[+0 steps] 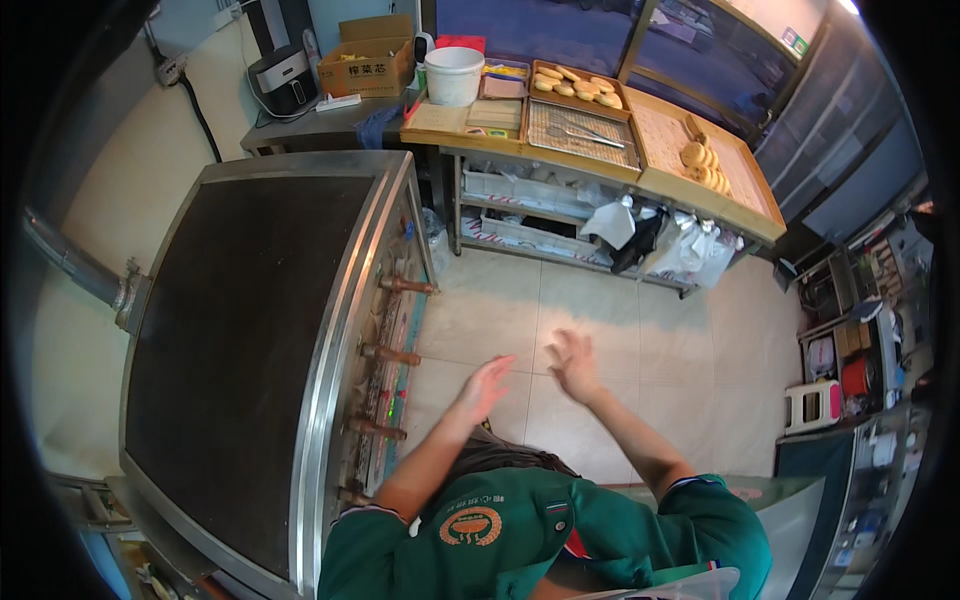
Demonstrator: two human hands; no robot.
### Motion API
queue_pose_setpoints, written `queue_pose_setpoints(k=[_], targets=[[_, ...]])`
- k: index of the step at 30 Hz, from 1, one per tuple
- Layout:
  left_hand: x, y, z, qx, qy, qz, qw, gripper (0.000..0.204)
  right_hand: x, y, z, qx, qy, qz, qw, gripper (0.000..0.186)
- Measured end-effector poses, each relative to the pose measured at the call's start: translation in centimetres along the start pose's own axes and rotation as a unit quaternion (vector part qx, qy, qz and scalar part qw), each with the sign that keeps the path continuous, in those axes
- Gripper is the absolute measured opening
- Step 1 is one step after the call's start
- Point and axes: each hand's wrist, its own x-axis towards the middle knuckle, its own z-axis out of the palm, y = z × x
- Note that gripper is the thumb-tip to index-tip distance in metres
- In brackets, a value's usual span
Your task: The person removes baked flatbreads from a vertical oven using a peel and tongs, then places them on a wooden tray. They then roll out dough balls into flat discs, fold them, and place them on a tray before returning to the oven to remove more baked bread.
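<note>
Both hands hang in mid-air over the tiled floor, holding nothing. My left hand [485, 385] is open with fingers extended, just right of the steel oven's [240, 350] row of wooden handles [395, 355]. A short gap separates it from my right hand [572, 365], which is open with fingers spread and slightly bent, a little blurred. Beyond them stands a wooden-topped counter [430, 127] carrying a tray of flatbreads [585, 88], a mesh tray with metal tongs [590, 135] and a wooden board [750, 200] with more round breads [700, 160].
A white bucket [453, 75], cardboard box [365, 65] and black appliance [285, 75] stand at the back left. Bags [665, 240] hang beneath the counter. Shelving with pots and boxes [850, 350] runs along the right. A flue pipe [80, 260] joins the oven from the left.
</note>
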Motion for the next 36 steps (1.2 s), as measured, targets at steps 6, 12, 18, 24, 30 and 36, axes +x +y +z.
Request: queue_pose_setpoints(k=[6,12,18,24,30,36], targets=[[4.9,4.6,-12.1,0.162,0.216,-0.015,0.963,0.045,8.8,20.8,3.4,0.065,-0.091,0.249,0.962,0.059],[7.7,-3.6,-18.8,0.377,0.417,0.120,0.818,0.041,27.6,38.1,5.5,-0.089,-0.093,0.162,0.978,0.064],[9.6,-10.0,-10.7,0.429,0.525,-0.079,0.731,0.059,45.2,54.3,8.0,-0.003,-0.044,0.182,0.982,0.073],[13.6,-11.3,-4.6,0.388,0.560,-0.058,0.730,0.064,50.4,63.4,13.1,-0.038,-0.190,0.180,0.964,0.045],[10.2,-13.7,-4.0,0.177,0.691,-0.111,0.692,0.086,50.8,58.9,9.6,0.020,-0.083,0.065,0.994,0.044],[2.7,-14.8,-9.1,0.251,0.847,0.003,0.468,0.074,42.4,40.1,11.8,0.324,0.009,0.054,0.945,0.063]])
